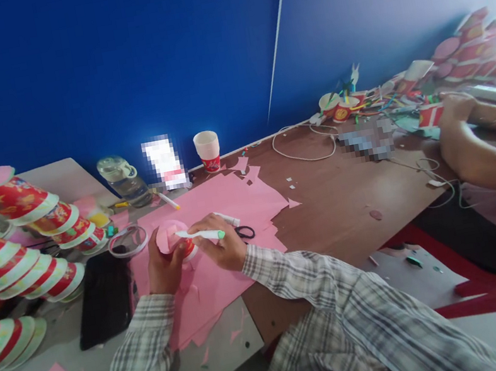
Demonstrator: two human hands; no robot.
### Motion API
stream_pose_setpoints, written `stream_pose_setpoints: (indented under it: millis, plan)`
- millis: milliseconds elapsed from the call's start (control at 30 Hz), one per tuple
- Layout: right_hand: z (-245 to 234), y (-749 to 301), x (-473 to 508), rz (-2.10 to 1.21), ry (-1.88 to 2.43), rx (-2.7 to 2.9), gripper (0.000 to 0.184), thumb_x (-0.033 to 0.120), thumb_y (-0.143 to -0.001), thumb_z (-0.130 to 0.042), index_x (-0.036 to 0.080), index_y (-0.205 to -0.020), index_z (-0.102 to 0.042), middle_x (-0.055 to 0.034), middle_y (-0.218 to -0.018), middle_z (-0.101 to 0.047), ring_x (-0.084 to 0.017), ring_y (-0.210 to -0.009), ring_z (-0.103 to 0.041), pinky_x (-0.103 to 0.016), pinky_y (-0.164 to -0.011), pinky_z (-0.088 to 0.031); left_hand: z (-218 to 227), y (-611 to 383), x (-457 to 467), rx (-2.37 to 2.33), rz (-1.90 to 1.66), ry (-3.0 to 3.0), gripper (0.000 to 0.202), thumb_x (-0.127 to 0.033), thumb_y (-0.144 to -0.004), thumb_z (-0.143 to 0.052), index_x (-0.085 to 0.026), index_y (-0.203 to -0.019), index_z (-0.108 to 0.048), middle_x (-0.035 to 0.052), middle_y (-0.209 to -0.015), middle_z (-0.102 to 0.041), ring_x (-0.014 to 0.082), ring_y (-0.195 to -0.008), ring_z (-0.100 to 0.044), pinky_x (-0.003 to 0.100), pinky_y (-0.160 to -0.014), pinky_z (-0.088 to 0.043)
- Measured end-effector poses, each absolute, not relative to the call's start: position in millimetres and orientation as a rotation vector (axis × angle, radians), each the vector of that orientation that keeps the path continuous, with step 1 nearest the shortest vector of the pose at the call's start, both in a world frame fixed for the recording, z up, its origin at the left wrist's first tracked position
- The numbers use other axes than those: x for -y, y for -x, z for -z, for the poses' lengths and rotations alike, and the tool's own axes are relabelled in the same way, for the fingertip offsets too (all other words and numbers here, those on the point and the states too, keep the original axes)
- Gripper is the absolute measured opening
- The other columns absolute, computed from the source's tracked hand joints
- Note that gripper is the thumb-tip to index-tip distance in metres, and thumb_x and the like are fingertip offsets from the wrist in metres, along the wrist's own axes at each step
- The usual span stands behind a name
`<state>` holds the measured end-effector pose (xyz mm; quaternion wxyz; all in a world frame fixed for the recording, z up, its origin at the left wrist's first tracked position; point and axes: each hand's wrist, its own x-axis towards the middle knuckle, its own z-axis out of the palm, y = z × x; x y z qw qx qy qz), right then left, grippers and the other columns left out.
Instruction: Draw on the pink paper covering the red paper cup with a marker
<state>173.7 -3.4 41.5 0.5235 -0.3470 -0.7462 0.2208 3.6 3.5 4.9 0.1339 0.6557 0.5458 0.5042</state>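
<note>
Blue wall (111, 62) backs your brown worktable (336, 195). Pink paper (212, 198) lies spread before you; patterned cups (53, 277) stand nested in stacks at left. Your left hand (167, 269) holds a pink-topped red cup (164, 238) over the paper, fingers wrapped round its side. Your right hand (221, 244) pinches a white marker (207, 235), fingers drawn narrow, one end at the cup's pink top.

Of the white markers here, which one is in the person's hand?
The green-ended marker, held in the right hand; the yellow-ended marker lies loose farther back, toward the blue wall.
</note>
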Motion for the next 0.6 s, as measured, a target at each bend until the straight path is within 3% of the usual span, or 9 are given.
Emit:
stream_pose_setpoints:
  millis: [600]
  plan:
    - [-45.4,-172.2,3.6,-0.589,0.815,1.759,0.018,0.023,-0.087,-0.047,0.018,-0.099,-0.060,-0.0047,-0.095,-0.069,-0.017,-0.086,-0.061,-0.033,-0.084,-0.048,-9.1,-5.2,-3.9,-1.522,-1.487,-1.967,0.057,-0.037,-0.071,-0.052,-0.013,-0.121,-0.038,0.0155,-0.112,-0.049,0.0262,-0.105,-0.046,0.045,-0.089,-0.033]
